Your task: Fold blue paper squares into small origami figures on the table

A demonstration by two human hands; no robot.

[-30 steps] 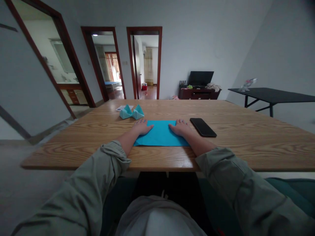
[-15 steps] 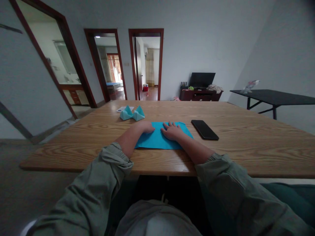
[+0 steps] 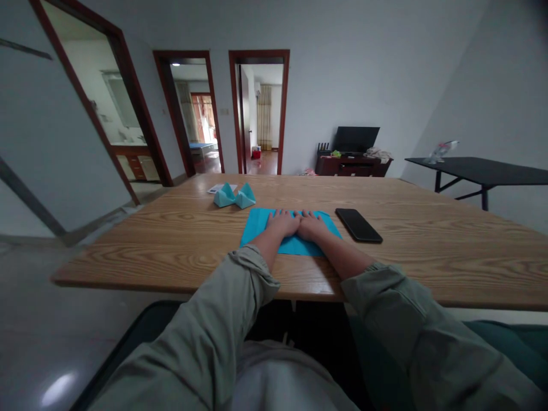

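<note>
Blue paper point(image 3: 257, 225) lies beneath both hands point(image 3: 282, 222) point(image 3: 312, 226), fingers outstretched, gripping nothing.

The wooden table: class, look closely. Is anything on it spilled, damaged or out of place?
Nothing stands out. The blue paper lies under the left hand and right hand, which hide part of it. The phone lies flat, and the folded light-blue paper stands upright. No spill shows.

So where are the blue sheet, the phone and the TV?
blue sheet point(image 3: 256, 225): head view, on its bare left part
phone point(image 3: 358, 225): head view, mid-screen
TV point(image 3: 356, 140): head view, middle of its dark screen
</note>
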